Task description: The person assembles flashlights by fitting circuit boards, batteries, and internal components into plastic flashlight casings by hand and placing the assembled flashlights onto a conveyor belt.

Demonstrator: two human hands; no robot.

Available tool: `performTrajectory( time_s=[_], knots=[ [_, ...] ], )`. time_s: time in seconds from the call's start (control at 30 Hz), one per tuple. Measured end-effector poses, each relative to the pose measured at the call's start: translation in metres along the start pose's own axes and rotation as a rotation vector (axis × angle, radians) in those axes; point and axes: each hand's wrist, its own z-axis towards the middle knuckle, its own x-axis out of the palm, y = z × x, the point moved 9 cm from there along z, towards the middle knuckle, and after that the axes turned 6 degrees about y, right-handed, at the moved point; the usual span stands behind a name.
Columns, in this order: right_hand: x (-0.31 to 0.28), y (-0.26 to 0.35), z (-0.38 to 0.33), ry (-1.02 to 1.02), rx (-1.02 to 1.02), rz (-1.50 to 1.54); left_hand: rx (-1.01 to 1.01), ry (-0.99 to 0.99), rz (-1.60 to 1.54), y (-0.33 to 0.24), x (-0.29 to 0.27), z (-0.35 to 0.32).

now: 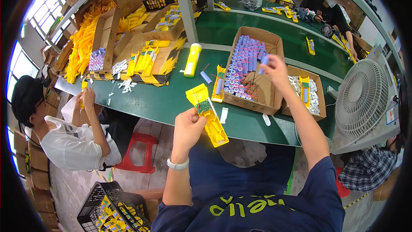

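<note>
Cardboard box (269, 99) of blue battery cells sits on green table (163, 101), ahead-right. Left hand (187, 125) grips yellow flashlight half-shell (207, 114), long axis running down-right. Right hand (274, 69), raised over box, pinches one blue battery cell (264, 61), up-right of shell.

factory assembly line (257, 38), parts cartons (274, 43)

Green workbench (171, 101), cardboard box of batteries (253, 75), yellow flashlight (192, 60), fan (362, 99)
</note>
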Motion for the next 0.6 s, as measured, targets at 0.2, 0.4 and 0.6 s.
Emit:
performTrajectory(
  time_s=[0.2,0.4,0.6],
  knots=[
    [-0.003,0.153,-0.076,0.022,-0.108,0.169,0.014,0.005,-0.02,-0.034,0.026,-0.005],
    [0.076,0.205,-0.162,0.213,-0.381,-0.128,0.071,0.079,-0.009,-0.054,0.062,-0.003],
    [0.092,0.216,-0.181,0.192,-0.682,-0.429,0.113,0.038,0.131,-0.058,0.067,-0.005]
  ],
)
